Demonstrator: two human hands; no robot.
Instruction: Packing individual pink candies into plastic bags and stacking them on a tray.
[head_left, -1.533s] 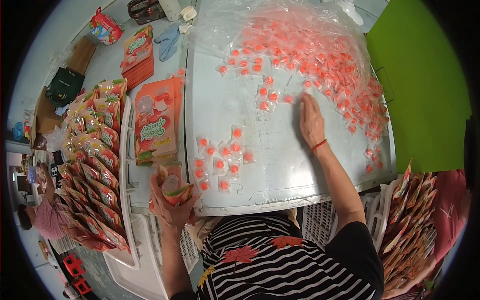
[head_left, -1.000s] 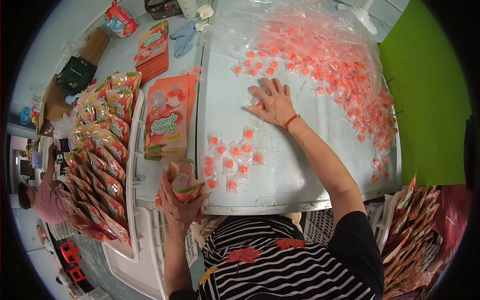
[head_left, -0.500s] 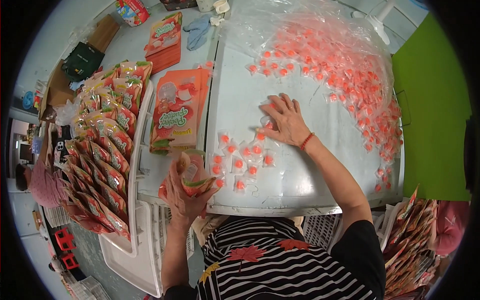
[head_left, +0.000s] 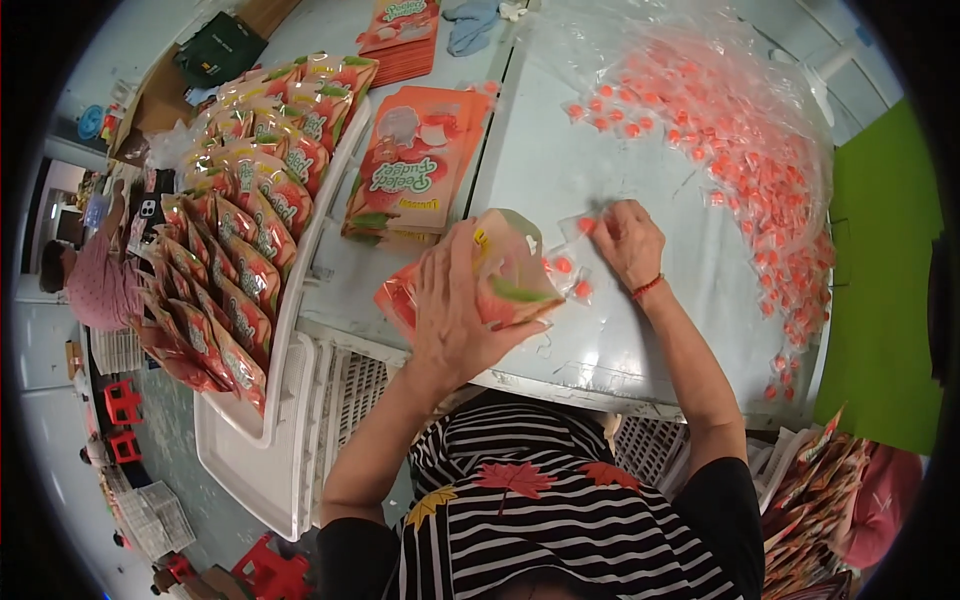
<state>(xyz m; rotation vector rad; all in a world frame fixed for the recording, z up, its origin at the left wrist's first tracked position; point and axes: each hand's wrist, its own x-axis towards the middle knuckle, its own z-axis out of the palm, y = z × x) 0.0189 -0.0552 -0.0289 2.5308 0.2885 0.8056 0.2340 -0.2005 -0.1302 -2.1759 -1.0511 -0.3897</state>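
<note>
My left hand (head_left: 447, 315) is wrapped around an open printed pouch (head_left: 515, 262), pink-red with a clear window. The pouch is tilted, its mouth facing right, above the near part of the table. Close to that mouth, my right hand (head_left: 630, 245) has its fingers bunched together. A small wrapped candy (head_left: 585, 226), red in a clear wrapper, shows at those fingertips. Two more candies (head_left: 582, 289) lie by the pouch's opening. Whatever lies behind or inside the pouch is mostly hidden.
A large heap of wrapped candies (head_left: 740, 150) spreads under clear plastic at the right. Flat pouches (head_left: 425, 150) are stacked at the left, beside a white crate (head_left: 345, 185) of filled pouches. A green board (head_left: 885, 270) stands at the right edge. A blue cloth (head_left: 470, 28) lies behind.
The view has shifted. My left hand has brought the pouch right, over where several loose candies lay. My right hand's spread fingers have drawn together around a candy.
</note>
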